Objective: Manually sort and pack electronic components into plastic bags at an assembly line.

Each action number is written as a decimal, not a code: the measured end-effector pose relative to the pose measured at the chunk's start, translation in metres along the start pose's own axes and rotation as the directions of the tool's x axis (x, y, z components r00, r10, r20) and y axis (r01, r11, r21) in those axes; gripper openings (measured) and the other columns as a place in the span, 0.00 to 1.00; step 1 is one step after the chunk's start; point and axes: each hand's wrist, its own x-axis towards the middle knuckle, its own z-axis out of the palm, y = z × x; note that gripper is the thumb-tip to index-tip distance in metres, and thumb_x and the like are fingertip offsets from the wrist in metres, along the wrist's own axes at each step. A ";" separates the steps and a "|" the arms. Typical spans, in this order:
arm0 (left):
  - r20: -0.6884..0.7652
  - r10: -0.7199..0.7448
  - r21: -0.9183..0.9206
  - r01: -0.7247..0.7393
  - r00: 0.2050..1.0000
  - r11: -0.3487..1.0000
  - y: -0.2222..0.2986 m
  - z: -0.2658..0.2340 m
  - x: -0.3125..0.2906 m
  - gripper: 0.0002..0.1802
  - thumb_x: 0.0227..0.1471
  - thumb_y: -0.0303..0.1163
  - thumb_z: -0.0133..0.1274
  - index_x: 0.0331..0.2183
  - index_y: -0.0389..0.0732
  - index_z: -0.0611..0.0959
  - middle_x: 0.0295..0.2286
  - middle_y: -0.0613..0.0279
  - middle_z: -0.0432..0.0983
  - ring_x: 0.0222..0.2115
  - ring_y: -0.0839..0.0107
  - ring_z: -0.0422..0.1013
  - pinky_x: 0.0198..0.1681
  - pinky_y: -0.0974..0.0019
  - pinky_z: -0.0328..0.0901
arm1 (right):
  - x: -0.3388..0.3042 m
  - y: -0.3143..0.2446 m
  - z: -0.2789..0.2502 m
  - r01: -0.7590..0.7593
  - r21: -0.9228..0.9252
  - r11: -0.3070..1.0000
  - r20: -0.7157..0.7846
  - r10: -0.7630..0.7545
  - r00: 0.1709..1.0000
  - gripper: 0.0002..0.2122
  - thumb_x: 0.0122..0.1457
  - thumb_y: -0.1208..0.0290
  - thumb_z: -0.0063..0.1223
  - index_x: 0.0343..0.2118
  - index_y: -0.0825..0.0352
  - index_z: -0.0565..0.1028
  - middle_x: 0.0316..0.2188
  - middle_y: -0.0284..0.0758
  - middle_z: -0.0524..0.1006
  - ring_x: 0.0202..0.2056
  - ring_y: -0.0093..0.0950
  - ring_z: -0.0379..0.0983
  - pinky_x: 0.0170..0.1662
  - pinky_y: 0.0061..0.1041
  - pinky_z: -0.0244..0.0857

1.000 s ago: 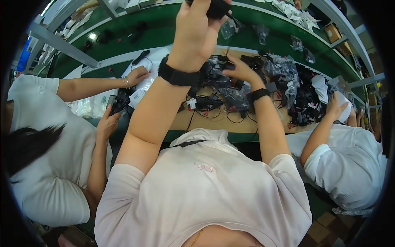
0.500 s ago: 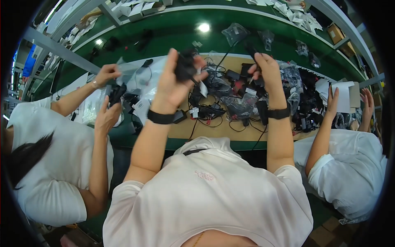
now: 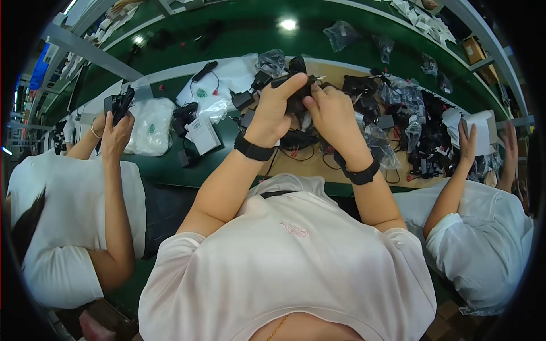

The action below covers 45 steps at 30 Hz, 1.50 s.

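Note:
In front of my chest, above the heaped adapters, my two hands meet at a black power adapter (image 3: 297, 98) with a coiled cord. My left hand (image 3: 272, 116) is closed around its left side, thumb across the top. My right hand (image 3: 334, 113) is closed too, fingers bent against the adapter's right side. Metal prongs poke out just above the right fingers. My palms and fingers hide most of the adapter's body. Close by my left hand lies a black plug adapter (image 3: 243, 100); on the right are adapters in clear plastic bags (image 3: 380, 142).
At left, a co-worker holds a black cord bundle (image 3: 119, 107) beside a white plastic bag pack (image 3: 152, 128) and white booklets (image 3: 203, 135). At right, another person's hands are near a white paper (image 3: 476, 133). Bagged items (image 3: 341, 36) lie on the green bench behind.
My hands have come together from apart, the right moving left and down. The left co-worker's hands have moved left, away from the clear bag. My view has shifted slightly.

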 end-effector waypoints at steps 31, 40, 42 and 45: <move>-0.201 0.162 0.037 -0.158 0.966 0.987 -0.012 -0.031 -0.035 0.18 0.43 0.37 0.58 0.35 0.39 0.72 0.30 0.65 0.71 0.28 0.77 0.68 0.32 0.75 0.63 | -0.021 -0.016 0.056 -0.150 0.787 0.598 0.166 0.029 0.986 0.25 0.54 0.60 0.48 0.49 0.74 0.60 0.42 0.37 0.68 0.43 0.24 0.63 0.47 0.21 0.56; -0.018 -0.005 0.217 0.009 1.000 0.976 -0.015 -0.079 -0.021 0.32 0.48 0.46 0.52 0.49 0.37 0.63 0.41 0.59 0.66 0.42 0.73 0.63 0.44 0.72 0.59 | -0.033 -0.006 0.060 -0.273 0.677 0.683 0.225 0.162 0.961 0.32 0.47 0.62 0.57 0.50 0.76 0.58 0.41 0.38 0.68 0.39 0.24 0.66 0.44 0.21 0.59; -0.169 0.262 0.563 -0.125 0.950 0.817 -0.007 -0.107 -0.010 0.28 0.46 0.42 0.54 0.44 0.33 0.68 0.40 0.55 0.68 0.40 0.71 0.65 0.42 0.70 0.61 | -0.034 0.007 0.060 -0.344 0.771 0.536 0.257 0.233 0.938 0.27 0.49 0.70 0.54 0.51 0.76 0.58 0.42 0.37 0.68 0.40 0.23 0.65 0.44 0.20 0.59; 0.010 0.726 0.972 0.164 0.688 -0.169 0.019 -0.213 0.023 0.15 0.38 0.27 0.53 0.33 0.33 0.75 0.31 0.45 0.69 0.34 0.52 0.66 0.39 0.58 0.62 | -0.035 0.025 0.061 -0.405 0.831 0.382 0.260 0.377 0.889 0.27 0.50 0.67 0.55 0.50 0.75 0.60 0.41 0.35 0.68 0.39 0.21 0.64 0.44 0.18 0.57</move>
